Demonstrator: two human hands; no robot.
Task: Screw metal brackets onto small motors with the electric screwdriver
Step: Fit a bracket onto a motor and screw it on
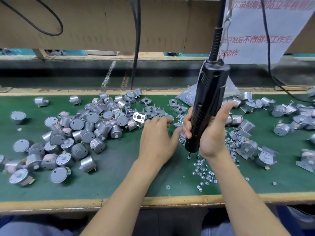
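1. Held the electric screwdriver (pixel 209 92) upright in right hand (pixel 211 133), fingers wrapped round its barrel.
2. Laid left hand (pixel 156 138) flat, fingers straight, fingertips at metal brackets (pixel 150 108) just left of the screwdriver.
3. Saw motors (pixel 88 123) heaped farther left, screws (pixel 204 171) under its tip.

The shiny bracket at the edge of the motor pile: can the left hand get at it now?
Probably yes: the left hand is just beside the shiny bracket, fingers open, nothing between them; the right hand grips the screwdriver on the other side.
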